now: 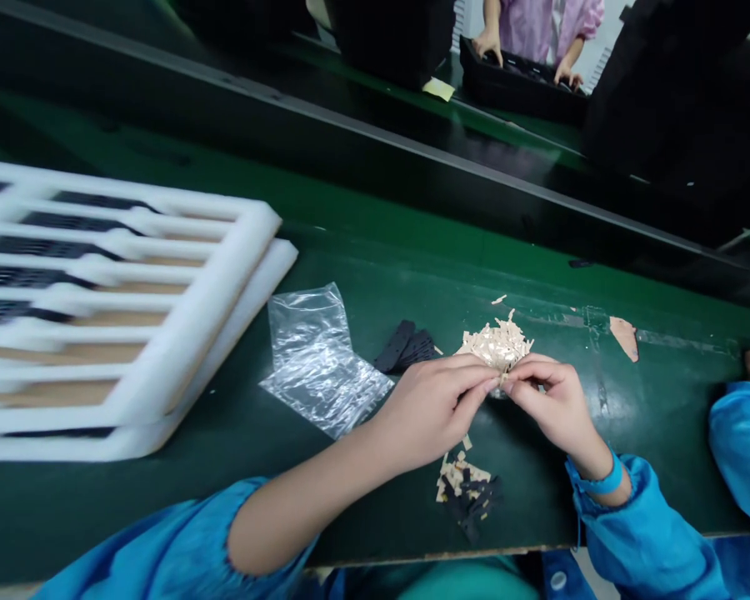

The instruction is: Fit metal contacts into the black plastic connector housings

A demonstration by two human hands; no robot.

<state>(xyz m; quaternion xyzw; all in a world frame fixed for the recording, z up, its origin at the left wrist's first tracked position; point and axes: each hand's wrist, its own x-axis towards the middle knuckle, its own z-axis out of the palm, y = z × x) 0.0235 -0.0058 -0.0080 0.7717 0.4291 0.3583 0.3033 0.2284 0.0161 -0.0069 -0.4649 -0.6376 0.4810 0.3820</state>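
My left hand (434, 408) and my right hand (553, 404) meet fingertip to fingertip above the green table (375, 275), both pinched on a small piece I cannot make out. Just beyond the fingertips lies a heap of small tan slips (497, 342). A few black strips (406, 346) lie left of that heap. Below my hands, near the table's front edge, sits a small mixed pile of tan and black bits (468, 492). Both my sleeves are blue, and a blue band circles my right wrist.
White foam trays (181, 325) holding dark parts are stacked at the left. A crumpled clear plastic bag (318, 358) lies beside them. A tan scrap (625, 336) sits at the right. Across the belt, a person in pink handles a black tray (518, 83). Another blue sleeve (747, 442) shows at the right edge.
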